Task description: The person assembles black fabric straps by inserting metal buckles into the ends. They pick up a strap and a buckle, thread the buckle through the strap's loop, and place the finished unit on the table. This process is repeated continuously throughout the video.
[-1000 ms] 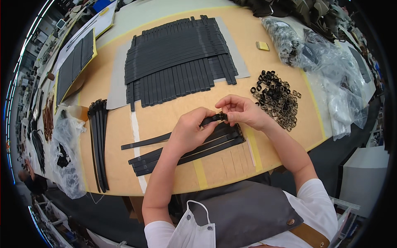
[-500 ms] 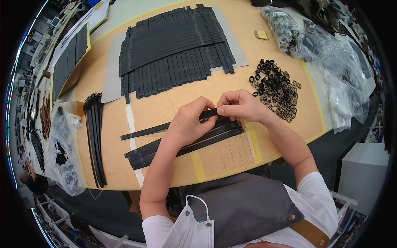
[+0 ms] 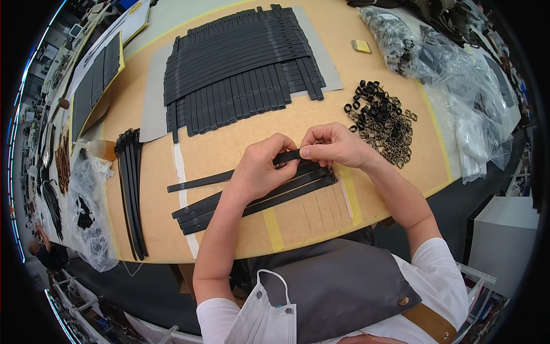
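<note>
A long black strap (image 3: 200, 182) runs slantwise across the table. Its right end is pinched between the fingers of my left hand (image 3: 260, 169) and my right hand (image 3: 338, 148), which almost meet. The fingers partly cover that end, so I cannot make out whether a small fitting sits on it. Below my hands lie several more black straps (image 3: 289, 194), side by side, with buckles at their right ends. Metal buckles (image 3: 395, 146) and black loops (image 3: 372, 94) form a loose heap to the right of my right hand.
A broad layer of black straps (image 3: 229, 74) rests on grey board at the back. Buckled straps (image 3: 132, 195) hang together at the left, beside a clear plastic bag (image 3: 91, 229). Plastic bags (image 3: 458, 97) fill the right edge. A small yellow block (image 3: 361, 46) lies far right.
Both hands keep their pinch on the strap's end, with only a tiny shift of the fingers. The view has moved slightly; everything else stays put.
</note>
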Motion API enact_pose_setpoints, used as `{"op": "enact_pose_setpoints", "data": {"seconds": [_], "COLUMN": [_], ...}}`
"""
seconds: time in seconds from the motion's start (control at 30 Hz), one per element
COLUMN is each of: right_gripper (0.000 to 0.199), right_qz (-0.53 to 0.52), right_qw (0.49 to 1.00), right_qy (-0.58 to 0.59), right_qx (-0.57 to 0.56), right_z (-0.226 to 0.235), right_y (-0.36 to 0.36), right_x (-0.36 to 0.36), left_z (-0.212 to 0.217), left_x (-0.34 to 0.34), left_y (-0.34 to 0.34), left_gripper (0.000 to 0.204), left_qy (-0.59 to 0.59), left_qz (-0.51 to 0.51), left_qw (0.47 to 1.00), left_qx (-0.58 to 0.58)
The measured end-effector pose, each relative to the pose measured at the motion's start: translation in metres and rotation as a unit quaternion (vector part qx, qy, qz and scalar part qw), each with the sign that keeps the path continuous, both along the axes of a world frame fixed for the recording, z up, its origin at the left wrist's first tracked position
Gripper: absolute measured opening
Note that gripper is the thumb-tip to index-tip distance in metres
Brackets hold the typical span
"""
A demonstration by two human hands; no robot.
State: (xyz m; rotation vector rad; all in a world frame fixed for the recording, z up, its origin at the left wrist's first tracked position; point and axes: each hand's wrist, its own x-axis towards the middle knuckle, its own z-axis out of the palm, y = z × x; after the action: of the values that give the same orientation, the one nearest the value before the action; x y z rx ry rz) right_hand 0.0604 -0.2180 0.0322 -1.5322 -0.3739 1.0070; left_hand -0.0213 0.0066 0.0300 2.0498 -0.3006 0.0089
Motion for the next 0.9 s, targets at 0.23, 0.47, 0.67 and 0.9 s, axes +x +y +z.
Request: {"op": "enact_pose_setpoints", "data": {"seconds": [0.23,0.47,0.67,0.9], "right_gripper": [0.026,0.026,0.026,0.025], "right_qz": [-0.009,-0.015,-0.018,-0.027], "right_qw": [1.0,1.0,1.0,0.999], "right_qy": [-0.009,-0.014,-0.014,-0.02], "right_qx": [0.009,-0.002,0.003,-0.004], "right_z": [-0.0047,-0.0042,-0.0042,-0.005], "right_y": [0.0014,0.0018,0.0023,0.004], "right_x": [-0.0001,-0.0012,-0.0027,-0.0037], "left_z": [0.0004,-0.0002,0.0001,0.0016], "left_x": [0.0001,-0.0009,-0.0011,-0.001], "left_y": [-0.0002,-0.0009,-0.0013,-0.003], "left_gripper": [0.02,0.02,0.021,0.021], "left_qy": [0.001,0.0,-0.01,-0.008], "left_qz": [0.004,0.005,0.001,0.002], "left_qw": [1.0,1.0,1.0,1.0], "left_qx": [0.0,0.002,0.013,0.004]}}
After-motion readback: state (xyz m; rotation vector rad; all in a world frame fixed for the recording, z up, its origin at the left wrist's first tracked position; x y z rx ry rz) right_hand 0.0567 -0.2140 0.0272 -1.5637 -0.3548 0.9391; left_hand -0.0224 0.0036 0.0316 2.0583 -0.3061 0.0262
